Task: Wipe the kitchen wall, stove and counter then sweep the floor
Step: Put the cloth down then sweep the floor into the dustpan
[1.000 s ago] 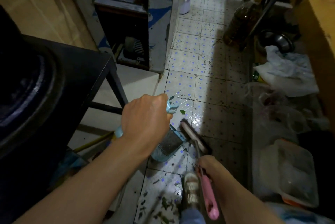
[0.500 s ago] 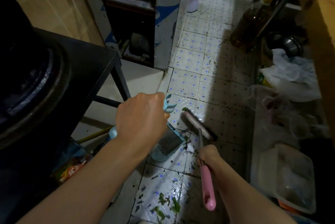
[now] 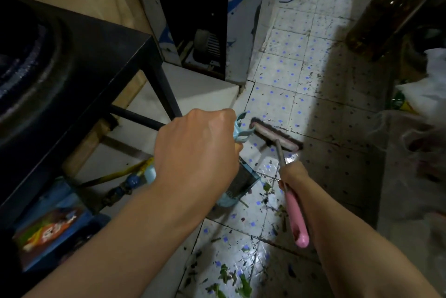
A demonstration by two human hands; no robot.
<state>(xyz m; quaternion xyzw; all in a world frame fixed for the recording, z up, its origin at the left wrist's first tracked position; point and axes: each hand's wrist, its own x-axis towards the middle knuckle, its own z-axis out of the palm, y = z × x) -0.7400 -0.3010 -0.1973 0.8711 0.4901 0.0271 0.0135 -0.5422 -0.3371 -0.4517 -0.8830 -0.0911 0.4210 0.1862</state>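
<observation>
The broom [image 3: 277, 134] has reached farther out, right hand [image 3: 293, 177] clenching its handle, left hand [image 3: 196, 153] gripping the dustpan [image 3: 237, 186]; draw scraps [image 3: 231, 276] low, pan-ward.

Left hand [image 3: 196, 153] fisted, knuckles up, above the floor [image 3: 313, 95]; right hand [image 3: 293, 175] lower, clenched, forearm extended.

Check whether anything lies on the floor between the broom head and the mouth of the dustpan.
Nothing solid does. Between the broom head and the dustpan there is only tiled floor with small dark specks. The left hand covers part of the pan, so its near edge cannot be checked.
</observation>
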